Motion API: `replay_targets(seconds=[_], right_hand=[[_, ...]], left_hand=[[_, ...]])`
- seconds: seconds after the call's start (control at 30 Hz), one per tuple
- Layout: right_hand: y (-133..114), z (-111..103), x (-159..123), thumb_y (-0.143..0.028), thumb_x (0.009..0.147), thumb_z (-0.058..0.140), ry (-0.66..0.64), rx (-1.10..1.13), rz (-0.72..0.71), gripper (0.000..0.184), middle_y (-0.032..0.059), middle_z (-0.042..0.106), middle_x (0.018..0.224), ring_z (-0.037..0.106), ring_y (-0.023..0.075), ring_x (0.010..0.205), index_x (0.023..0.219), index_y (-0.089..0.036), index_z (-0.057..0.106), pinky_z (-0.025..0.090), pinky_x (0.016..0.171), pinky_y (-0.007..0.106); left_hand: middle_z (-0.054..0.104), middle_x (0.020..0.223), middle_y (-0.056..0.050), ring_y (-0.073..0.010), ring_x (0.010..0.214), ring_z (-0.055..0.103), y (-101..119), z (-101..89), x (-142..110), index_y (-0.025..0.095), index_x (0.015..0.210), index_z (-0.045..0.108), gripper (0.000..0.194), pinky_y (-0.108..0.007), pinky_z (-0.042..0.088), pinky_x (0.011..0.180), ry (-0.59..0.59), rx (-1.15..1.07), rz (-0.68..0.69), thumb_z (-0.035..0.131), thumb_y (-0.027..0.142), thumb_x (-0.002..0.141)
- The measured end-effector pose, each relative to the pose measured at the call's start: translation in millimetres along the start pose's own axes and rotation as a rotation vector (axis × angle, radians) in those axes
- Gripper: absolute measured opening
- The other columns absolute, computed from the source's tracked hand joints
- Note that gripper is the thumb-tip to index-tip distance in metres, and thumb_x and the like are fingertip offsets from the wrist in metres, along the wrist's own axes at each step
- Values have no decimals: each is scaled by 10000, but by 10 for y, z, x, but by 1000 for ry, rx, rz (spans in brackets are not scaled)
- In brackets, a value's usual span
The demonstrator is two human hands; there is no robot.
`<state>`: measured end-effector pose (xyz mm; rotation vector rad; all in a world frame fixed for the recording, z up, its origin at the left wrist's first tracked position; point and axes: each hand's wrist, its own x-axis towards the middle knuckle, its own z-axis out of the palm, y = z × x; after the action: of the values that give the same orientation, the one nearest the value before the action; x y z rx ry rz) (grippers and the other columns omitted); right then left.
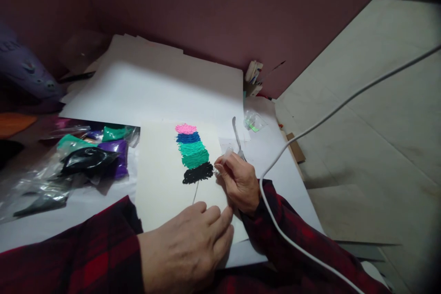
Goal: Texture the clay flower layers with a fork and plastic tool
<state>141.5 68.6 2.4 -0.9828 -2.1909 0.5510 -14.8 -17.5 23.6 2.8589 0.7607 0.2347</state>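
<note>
My left hand (193,243) rests back-up on the cream sheet (160,183), its fingers bent a little and laid on the paper near its lower edge. A thin grey line (196,192) runs from the black band down to this hand; I cannot tell if it is drawn or a thin tool. My right hand (239,179) is closed at the sheet's right side, pinching a small clear plastic piece (227,154) beside the black band. On the sheet, a textured clay-like strip (193,148) is stacked in pink, blue, turquoise, green and black.
A metal knife-like tool (236,131) lies beyond my right hand, near a small clear bag (254,121) with green stuff. Bags of coloured clay (89,158) lie left. Large white sheets (165,78) lie behind. A white cable (327,117) crosses over my right forearm.
</note>
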Motion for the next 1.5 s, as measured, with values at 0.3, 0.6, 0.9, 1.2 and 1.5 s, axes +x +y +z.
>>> replay_targets(seconds=[0.3,0.6,0.9,1.2,1.5], right_hand=[[-37,0,28,-196,907,457,16,-3,19,146,10,517,719,498,114,642,803,-162,554,396,620,245],[-36,3,27,-203,910,452,26,-6,49,161,10,512,709,500,117,637,791,-161,553,400,630,252],[-52,7,42,-184,894,467,96,58,54,161,27,560,725,532,136,679,768,-163,564,427,652,272],[-54,7,31,-173,878,483,108,136,55,154,39,599,757,566,146,708,754,-170,574,460,665,285],[-53,15,22,-169,882,481,87,106,30,146,45,589,741,554,144,696,774,-150,578,444,661,281]], left_hand=[[494,1201,-165,-240,823,467,2,10,-16,88,1187,482,361,-382,412,675,-16,9,11,390,250,878],[476,1237,-175,-244,838,468,-12,15,-12,84,1204,475,378,-385,412,693,-22,15,14,394,242,870],[479,1254,-175,-243,845,481,-18,-14,-14,83,1193,483,371,-380,416,700,-18,34,14,406,251,871],[483,1242,-181,-239,823,475,-4,-7,-21,86,1194,476,379,-373,411,681,-15,16,12,412,267,867],[504,1183,-170,-236,809,470,-14,-14,2,94,1164,487,352,-375,408,672,-16,11,5,417,268,866]])
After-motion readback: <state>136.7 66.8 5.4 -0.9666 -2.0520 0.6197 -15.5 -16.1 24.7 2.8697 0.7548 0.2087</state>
